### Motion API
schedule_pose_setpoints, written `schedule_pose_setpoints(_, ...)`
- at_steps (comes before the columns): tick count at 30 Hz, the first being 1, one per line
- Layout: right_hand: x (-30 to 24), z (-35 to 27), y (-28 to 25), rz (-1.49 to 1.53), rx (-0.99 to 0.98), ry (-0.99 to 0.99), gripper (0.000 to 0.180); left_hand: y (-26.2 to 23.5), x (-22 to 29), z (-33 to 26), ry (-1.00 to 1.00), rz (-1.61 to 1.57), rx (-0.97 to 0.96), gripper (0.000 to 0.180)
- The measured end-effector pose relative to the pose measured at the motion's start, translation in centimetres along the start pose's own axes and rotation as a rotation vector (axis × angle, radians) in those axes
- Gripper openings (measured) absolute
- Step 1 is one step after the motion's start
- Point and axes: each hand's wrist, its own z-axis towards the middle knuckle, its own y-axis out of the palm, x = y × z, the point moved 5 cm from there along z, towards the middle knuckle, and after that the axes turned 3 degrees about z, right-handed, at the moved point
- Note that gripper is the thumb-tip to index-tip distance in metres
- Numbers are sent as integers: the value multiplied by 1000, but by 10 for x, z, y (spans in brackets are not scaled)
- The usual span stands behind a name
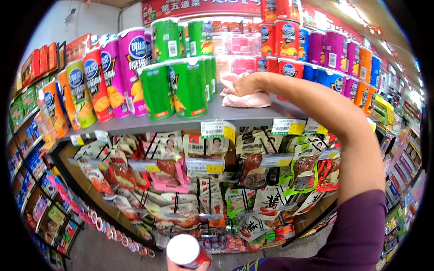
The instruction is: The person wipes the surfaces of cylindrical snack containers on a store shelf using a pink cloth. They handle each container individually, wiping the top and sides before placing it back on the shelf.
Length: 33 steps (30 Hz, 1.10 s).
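On the grey shelf top (158,123), a pale pink cloth (247,101) lies bunched under my right hand (246,84), whose fingers are closed on it in the gap between the chip canisters. My right arm in a purple sleeve reaches up and across from the lower right. Low in the picture, my left hand (172,265) grips a red chip canister (203,259) with a white lid facing up; most of that hand is cut off by the lower edge. Green chip canisters (187,90) stand just left of the cloth, some stacked on others.
More canisters, purple (134,67) and red (94,86), line the left of the shelf; a stacked group with an orange canister (364,63) stands right. Bagged snacks (253,169) hang on hooks below, behind price tags (218,129). Side shelves (40,180) flank the left.
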Motion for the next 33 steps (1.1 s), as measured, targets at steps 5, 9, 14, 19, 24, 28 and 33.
schedule_pose_setpoints(5,-28,-64,-7,-162,-61,-160,69,38,7,10,178,47,-142,85)
schedule_pose_setpoints(9,-61,-106,-17,-120,146,-346,43,61,40,5,224,-57,-217,78)
schedule_pose_setpoints(14,-67,-183,-48,35,188,-294,24,86,58,-4,269,-23,-343,84)
schedule_pose_setpoints(19,-70,-217,-68,494,275,-556,23,94,69,-15,281,24,-348,84)
schedule_pose_setpoints(24,-74,-231,-69,675,474,-598,30,89,70,-22,265,92,-334,84)
schedule_pose_setpoints(28,-90,-232,-63,398,557,-551,34,83,70,-27,257,104,-306,85)
schedule_pose_setpoints(33,-97,-189,1,-255,600,-363,30,69,67,-34,269,152,-243,87)
